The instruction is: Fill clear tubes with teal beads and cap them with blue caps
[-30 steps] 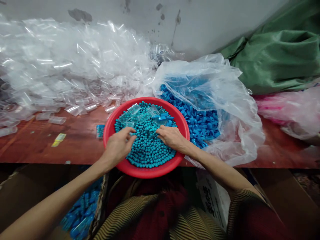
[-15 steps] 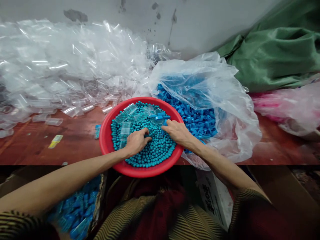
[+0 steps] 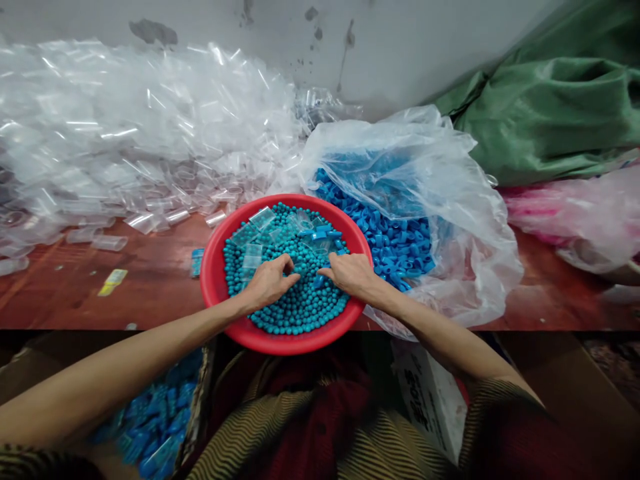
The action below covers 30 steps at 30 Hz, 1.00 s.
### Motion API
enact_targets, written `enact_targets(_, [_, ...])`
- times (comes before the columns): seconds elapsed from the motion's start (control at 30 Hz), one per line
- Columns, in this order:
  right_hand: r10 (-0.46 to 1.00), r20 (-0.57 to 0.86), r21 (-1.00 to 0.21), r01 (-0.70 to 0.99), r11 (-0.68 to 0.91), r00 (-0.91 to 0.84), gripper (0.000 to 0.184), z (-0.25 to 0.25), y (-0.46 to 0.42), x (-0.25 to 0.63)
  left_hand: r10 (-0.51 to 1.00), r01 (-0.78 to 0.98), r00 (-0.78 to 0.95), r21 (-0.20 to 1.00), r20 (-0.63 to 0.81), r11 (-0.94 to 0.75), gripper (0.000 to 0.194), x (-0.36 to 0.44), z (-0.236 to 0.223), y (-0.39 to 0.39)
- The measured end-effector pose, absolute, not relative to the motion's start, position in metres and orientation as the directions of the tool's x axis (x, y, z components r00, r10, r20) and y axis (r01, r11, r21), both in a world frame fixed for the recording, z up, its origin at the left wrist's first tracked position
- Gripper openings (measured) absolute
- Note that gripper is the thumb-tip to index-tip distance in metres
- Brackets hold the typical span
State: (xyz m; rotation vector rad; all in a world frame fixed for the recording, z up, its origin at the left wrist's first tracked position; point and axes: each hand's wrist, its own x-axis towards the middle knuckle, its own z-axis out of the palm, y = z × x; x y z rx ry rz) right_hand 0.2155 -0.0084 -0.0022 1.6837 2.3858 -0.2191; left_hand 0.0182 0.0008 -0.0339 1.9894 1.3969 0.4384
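Tabletop edge [image 3: 165,325], red basin [image 3: 213,267] overlapping, hands [image 3: 271,280] inside

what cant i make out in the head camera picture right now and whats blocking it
All in the head view:
- Anything held by the bare left hand or right hand: hidden behind the hands themselves.
- Floor of the round red plastic bowl: covered by round teal beads.
- Far blue plastic pieces: veiled by a translucent plastic bag.
- Heap of clear plastic tubes: cut off by the left edge.
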Motion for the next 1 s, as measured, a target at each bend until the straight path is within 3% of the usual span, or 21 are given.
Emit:
enact_targets(0.07, [0.923,-0.270,0.046,0.954,0.297,-0.274,0.045,-0.005,-0.007,0.204,0.917,0.694,0.381,0.692,-0.122,-0.196,0.014,0.022,-0.036,0.005])
enact_targets(0.4, [0.891,-0.318,-0.024,0.942,0.334,-0.324,0.025,-0.002,-0.014,0.204,0.920,0.646,0.308,0.763,-0.242,-0.015,0.010,0.023,-0.036,0.004])
enact_targets(0.53, [0.904,-0.308,-0.030,0.953,0.302,-0.296,0.035,0.000,-0.016,0.200,0.851,0.280,0.358,0.914,-0.384,0.295,0.026,0.013,-0.024,-0.001])
enact_targets(0.7, [0.878,-0.344,-0.035,0.939,0.342,-0.332,0.028,-0.003,-0.016,0.197,0.802,-0.050,0.418,0.871,-0.427,0.489,0.042,0.004,-0.012,-0.013])
enact_targets(0.87, [0.893,-0.274,-0.221,0.927,0.302,-0.356,0.040,-0.008,-0.008,0.212,0.758,0.011,0.431,0.843,-0.489,0.538,0.035,0.006,-0.014,-0.019])
enact_targets(1.0, [0.889,-0.215,-0.364,0.878,0.311,-0.404,0.023,-0.012,-0.004,0.214,0.786,0.159,0.409,0.884,-0.464,0.439,0.028,0.012,-0.019,-0.018])
